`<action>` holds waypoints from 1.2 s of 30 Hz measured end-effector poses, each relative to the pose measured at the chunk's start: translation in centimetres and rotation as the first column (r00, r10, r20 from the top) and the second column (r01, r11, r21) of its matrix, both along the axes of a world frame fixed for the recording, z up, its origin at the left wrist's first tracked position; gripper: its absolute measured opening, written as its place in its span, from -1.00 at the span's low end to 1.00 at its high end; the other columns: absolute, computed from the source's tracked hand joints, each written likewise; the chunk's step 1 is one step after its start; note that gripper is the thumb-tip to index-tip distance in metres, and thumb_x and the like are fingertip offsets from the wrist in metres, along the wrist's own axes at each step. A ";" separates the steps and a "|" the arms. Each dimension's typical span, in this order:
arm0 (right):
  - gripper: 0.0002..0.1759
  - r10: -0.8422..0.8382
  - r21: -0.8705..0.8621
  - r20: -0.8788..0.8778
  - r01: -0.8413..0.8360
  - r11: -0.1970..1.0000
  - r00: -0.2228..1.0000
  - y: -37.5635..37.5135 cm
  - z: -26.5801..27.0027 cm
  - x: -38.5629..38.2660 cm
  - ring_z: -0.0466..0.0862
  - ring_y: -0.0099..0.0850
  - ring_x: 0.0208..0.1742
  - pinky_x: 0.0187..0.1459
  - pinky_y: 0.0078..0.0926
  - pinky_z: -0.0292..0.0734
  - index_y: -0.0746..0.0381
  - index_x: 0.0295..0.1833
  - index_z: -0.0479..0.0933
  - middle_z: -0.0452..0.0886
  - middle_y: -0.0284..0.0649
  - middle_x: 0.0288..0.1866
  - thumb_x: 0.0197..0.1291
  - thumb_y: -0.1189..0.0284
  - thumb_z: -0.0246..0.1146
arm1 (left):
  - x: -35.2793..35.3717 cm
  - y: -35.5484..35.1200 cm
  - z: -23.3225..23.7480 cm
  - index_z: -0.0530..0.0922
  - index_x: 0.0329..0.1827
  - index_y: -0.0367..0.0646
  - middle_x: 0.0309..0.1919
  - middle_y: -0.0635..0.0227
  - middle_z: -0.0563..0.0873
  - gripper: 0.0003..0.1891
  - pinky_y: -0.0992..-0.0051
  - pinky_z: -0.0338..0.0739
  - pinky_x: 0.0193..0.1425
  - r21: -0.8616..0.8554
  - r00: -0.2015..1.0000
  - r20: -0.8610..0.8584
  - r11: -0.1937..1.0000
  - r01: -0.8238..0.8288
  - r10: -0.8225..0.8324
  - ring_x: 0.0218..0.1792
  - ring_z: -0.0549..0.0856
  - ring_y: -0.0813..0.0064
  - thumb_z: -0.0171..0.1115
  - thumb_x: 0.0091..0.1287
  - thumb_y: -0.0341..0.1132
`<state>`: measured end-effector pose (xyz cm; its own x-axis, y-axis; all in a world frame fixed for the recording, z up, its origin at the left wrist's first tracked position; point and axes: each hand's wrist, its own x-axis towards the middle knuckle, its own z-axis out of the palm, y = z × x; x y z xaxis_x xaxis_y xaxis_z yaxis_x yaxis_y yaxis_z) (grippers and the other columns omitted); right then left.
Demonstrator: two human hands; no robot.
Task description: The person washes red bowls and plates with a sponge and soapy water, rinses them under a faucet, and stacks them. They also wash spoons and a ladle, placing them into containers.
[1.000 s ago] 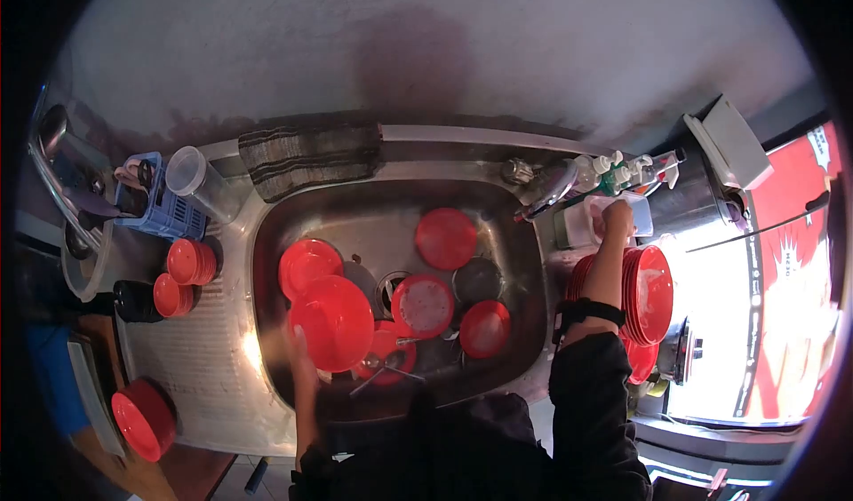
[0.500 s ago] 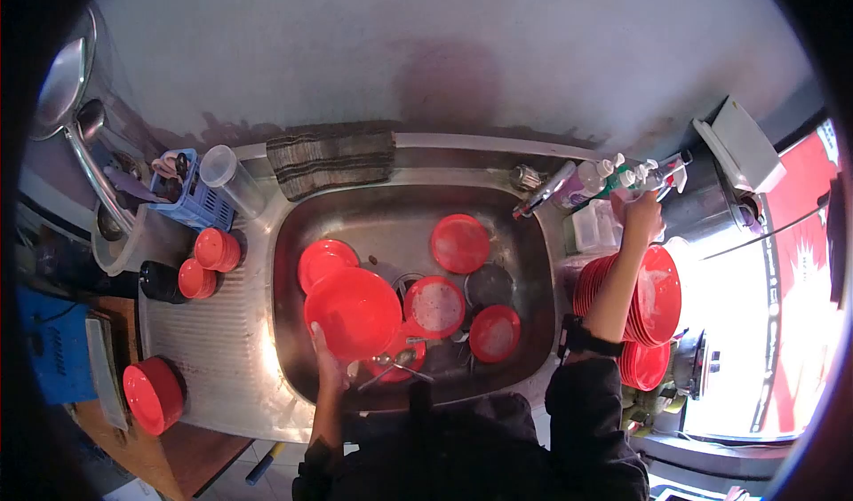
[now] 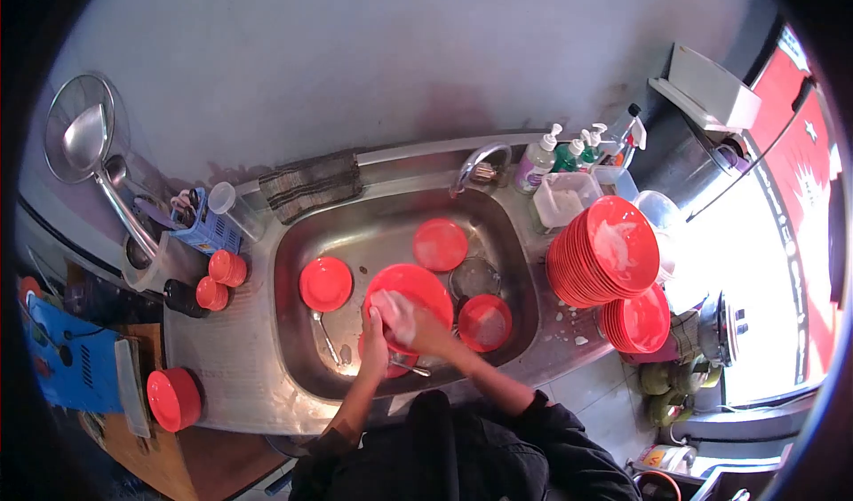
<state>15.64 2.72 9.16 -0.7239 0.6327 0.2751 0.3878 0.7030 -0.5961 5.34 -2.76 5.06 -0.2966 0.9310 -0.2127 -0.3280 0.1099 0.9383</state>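
A red bowl [image 3: 418, 279] is held over the sink, tilted with its inside facing me. My left hand [image 3: 374, 348] grips its near left rim. My right hand [image 3: 428, 334] is inside the bowl, closed around something pale, perhaps a sponge or foam, that I cannot make out. Beneath the bowl another red dish is partly hidden, with a spoon [image 3: 410, 369] by it. Around it in the sink [image 3: 289, 234] lie a red plate [image 3: 326, 284] at left, a soapy red plate [image 3: 441, 244] at the back and a red bowl [image 3: 485, 322] at right.
Stacked red bowls [image 3: 582, 257] stand on the right counter, beside a clear container [image 3: 566, 201] and soap bottles [image 3: 536, 165]. The faucet [image 3: 475, 165] rises behind the sink. Small red cups [image 3: 220, 274], a blue basket [image 3: 211, 230] and a cloth [image 3: 306, 188] are at left.
My right hand has come from the soap bottles at right into the bowl. The bowl has shifted right over the sink with my left hand. The view has turned slightly.
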 end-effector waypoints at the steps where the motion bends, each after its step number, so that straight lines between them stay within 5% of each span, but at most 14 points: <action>1: -0.40 -0.094 -0.323 -0.058 0.071 0.944 0.994 -1.4 0.1 0.4 0.34 -0.02 0.01 -0.03 -0.29 0.28 0.31 0.15 0.06 0.24 0.07 0.06 -0.03 0.37 0.05 | 0.1 -0.4 0.6 0.12 0.12 -0.26 0.02 0.19 0.30 -0.40 0.46 0.15 0.13 -0.073 0.993 -0.107 0.995 -0.064 0.056 0.03 0.33 0.37 -0.29 0.22 0.08; 6: -0.48 0.191 -0.136 -0.024 -0.192 0.972 0.981 -1.8 -0.2 4.1 0.36 -0.12 -0.03 -0.05 -0.25 0.20 0.18 0.12 0.19 0.30 0.00 0.02 0.03 0.19 -0.06 | -0.1 -1.1 2.3 0.09 0.15 -0.25 0.06 0.15 0.27 -0.42 0.43 0.07 0.18 -0.020 0.979 -0.182 0.995 -0.094 0.089 0.10 0.25 0.36 -0.31 0.24 0.04; 8: -0.59 0.109 0.147 0.459 -0.197 0.969 0.882 -0.5 1.3 5.8 0.36 -0.22 -0.05 -0.09 -0.29 0.19 0.03 0.03 0.32 0.35 -0.09 -0.01 0.01 0.22 -0.05 | 0.3 -1.0 2.8 0.12 0.14 -0.22 0.07 0.11 0.25 -0.47 0.38 0.07 0.17 -0.008 0.990 -0.130 0.998 -0.055 0.054 0.10 0.25 0.31 -0.33 0.25 0.01; 9: -0.65 -0.044 0.509 0.372 -0.164 0.845 0.927 0.2 -0.1 6.5 0.37 -0.30 -0.09 -0.16 -0.28 0.21 -0.06 -0.05 0.38 0.38 -0.19 -0.04 -0.04 0.25 -0.02 | 0.5 -1.0 3.0 0.10 0.15 -0.25 0.11 0.16 0.22 -0.45 0.42 0.03 0.19 0.014 0.991 -0.132 1.000 0.018 -0.016 0.13 0.21 0.36 -0.31 0.25 0.01; 13: -0.57 -0.113 0.716 0.253 -0.107 0.690 0.961 3.5 -1.4 6.5 0.36 -0.29 -0.10 -0.19 -0.35 0.22 -0.07 -0.02 0.36 0.38 -0.20 -0.04 -0.11 0.20 0.03 | 1.6 -0.7 3.7 0.05 0.19 -0.22 0.12 0.20 0.22 -0.43 0.43 0.07 0.20 -0.030 0.990 -0.028 0.990 0.137 -0.138 0.14 0.23 0.40 -0.33 0.25 0.02; 14: -0.57 -0.128 0.719 0.246 -0.092 0.689 0.961 2.7 -1.3 6.4 0.36 -0.29 -0.10 -0.19 -0.35 0.22 -0.07 -0.02 0.36 0.38 -0.20 -0.03 -0.11 0.20 0.03 | 1.5 -0.5 3.7 0.05 0.19 -0.22 0.12 0.20 0.22 -0.43 0.43 0.07 0.20 -0.027 0.988 -0.035 0.988 0.152 -0.153 0.14 0.23 0.40 -0.33 0.25 0.02; 16: -0.61 -0.363 0.304 0.404 0.251 0.919 0.840 -0.5 1.7 5.9 0.32 -0.21 -0.03 -0.07 -0.32 0.19 0.02 -0.04 0.36 0.32 -0.15 0.01 -0.06 0.25 0.01 | 2.1 0.3 4.9 0.07 0.17 -0.23 0.10 0.17 0.23 -0.43 0.43 0.10 0.18 0.066 0.966 -0.256 0.998 -0.019 0.035 0.10 0.26 0.38 -0.32 0.25 0.03; 18: -0.60 -0.416 0.265 0.446 0.327 0.907 0.793 -2.6 1.3 5.2 0.36 -0.15 -0.07 -0.16 -0.25 0.28 0.05 -0.02 0.35 0.38 -0.05 -0.08 -0.04 0.24 -0.02 | 2.9 0.7 5.7 0.08 0.16 -0.25 0.08 0.12 0.24 -0.45 0.40 0.09 0.17 0.101 0.973 -0.229 0.995 0.003 0.021 0.09 0.25 0.32 -0.30 0.25 -0.01; 20: -0.61 -0.392 0.155 0.492 0.365 0.918 0.777 -3.2 1.9 5.4 0.38 -0.13 -0.09 -0.20 -0.24 0.31 0.05 -0.02 0.34 0.40 -0.02 -0.11 -0.03 0.26 -0.04 | 4.2 0.8 6.5 0.10 0.14 -0.28 0.06 0.09 0.24 -0.48 0.38 0.06 0.16 0.131 0.758 -0.638 0.989 -0.069 0.137 0.10 0.23 0.29 -0.29 0.26 -0.06; 22: -0.53 -0.084 -0.188 0.245 0.132 0.973 0.966 -2.6 2.4 6.1 0.34 -0.10 -0.01 -0.18 -0.29 0.32 0.04 0.06 0.29 0.31 0.02 -0.01 -0.07 0.25 0.02 | 5.3 0.9 6.0 0.09 0.16 -0.22 0.07 0.06 0.22 -0.50 0.35 0.07 0.15 0.114 0.762 -0.641 0.993 -0.027 0.094 0.07 0.25 0.27 -0.29 0.26 -0.07; 24: -0.59 -0.248 0.040 0.002 0.247 0.968 0.969 -2.1 1.7 6.8 0.40 -0.13 -0.15 -0.25 -0.25 0.32 -0.03 0.05 0.28 0.41 -0.06 -0.14 -0.01 0.29 -0.06 | 5.9 0.8 5.2 0.08 0.18 -0.11 0.10 0.00 0.17 -0.53 0.31 0.10 0.12 0.088 0.763 -0.644 0.996 -0.005 0.060 0.01 0.29 0.25 -0.28 0.25 -0.10; 32: -0.64 -0.643 0.493 0.194 0.494 0.716 0.741 -1.4 3.3 11.5 0.35 -0.20 -0.23 -0.28 -0.34 0.26 0.03 -0.12 0.47 0.37 -0.13 -0.21 -0.13 0.28 0.07 | 7.4 2.4 5.9 0.02 0.16 -0.34 0.14 0.06 0.13 -0.39 0.40 0.00 0.20 0.178 0.956 -0.265 0.981 -0.078 0.124 0.17 0.14 0.27 -0.30 0.25 0.02; 34: -0.62 -0.467 0.115 0.284 0.454 0.884 0.837 -2.4 5.5 12.7 0.35 -0.19 -0.21 -0.24 -0.32 0.28 0.06 -0.11 0.46 0.36 -0.09 -0.15 -0.14 0.26 0.08 | 7.6 2.8 5.7 0.05 0.16 -0.30 0.13 0.11 0.18 -0.41 0.38 0.05 0.18 0.218 0.953 -0.262 0.972 -0.093 0.150 0.14 0.20 0.29 -0.28 0.24 0.01; 36: -0.64 -0.407 -0.084 0.249 0.438 0.895 0.879 -2.4 8.5 15.5 0.35 -0.11 -0.15 -0.16 -0.28 0.29 0.13 -0.15 0.47 0.35 -0.02 -0.13 -0.13 0.26 0.08 | 8.5 2.6 7.8 0.08 0.16 -0.24 0.10 0.16 0.23 -0.42 0.35 0.11 0.16 0.070 0.964 0.240 0.989 -0.131 0.110 0.11 0.26 0.30 -0.26 0.23 0.03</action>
